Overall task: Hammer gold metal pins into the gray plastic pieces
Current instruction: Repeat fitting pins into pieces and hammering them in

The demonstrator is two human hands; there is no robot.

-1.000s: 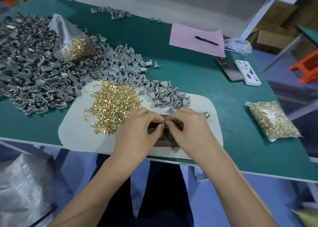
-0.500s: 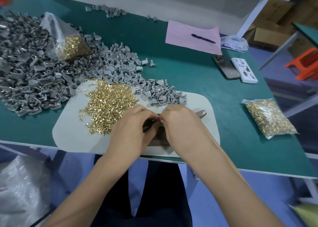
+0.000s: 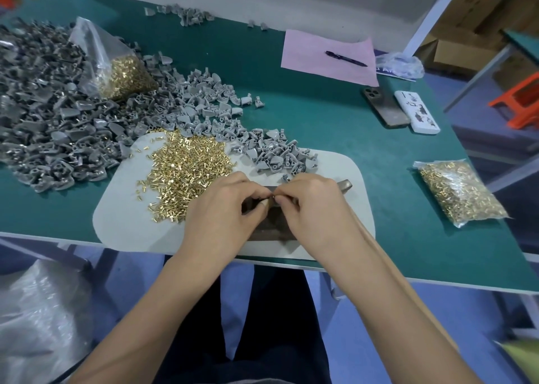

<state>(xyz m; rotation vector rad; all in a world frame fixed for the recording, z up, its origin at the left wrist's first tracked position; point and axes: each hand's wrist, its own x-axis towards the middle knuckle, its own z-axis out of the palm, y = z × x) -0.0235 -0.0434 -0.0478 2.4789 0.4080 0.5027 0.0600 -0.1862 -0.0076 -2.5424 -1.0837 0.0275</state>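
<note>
My left hand [image 3: 221, 214] and my right hand [image 3: 315, 208] meet fingertip to fingertip over a dark metal block [image 3: 271, 226] on the white mat [image 3: 116, 220]. Between the fingertips sits a small gold pin [image 3: 272, 197]; which hand pinches it I cannot tell, and any gray piece there is hidden by my fingers. A loose heap of gold pins [image 3: 186, 168] lies on the mat left of my hands. Gray plastic pieces [image 3: 274, 153] are piled just behind my hands and in a big heap [image 3: 52, 121] at the left. A dark metal tool end [image 3: 345, 185] pokes out behind my right hand.
An open bag of gold pins [image 3: 116, 66] lies on the gray heap; a sealed bag [image 3: 458, 191] sits at the right. Pink paper [image 3: 309, 51] with a pen [image 3: 345, 58], a phone [image 3: 385, 106] and a white case [image 3: 415, 112] lie at the back right of the green table [image 3: 320, 121].
Both hands stay together over the block with small finger movements; the view has shifted slightly.
</note>
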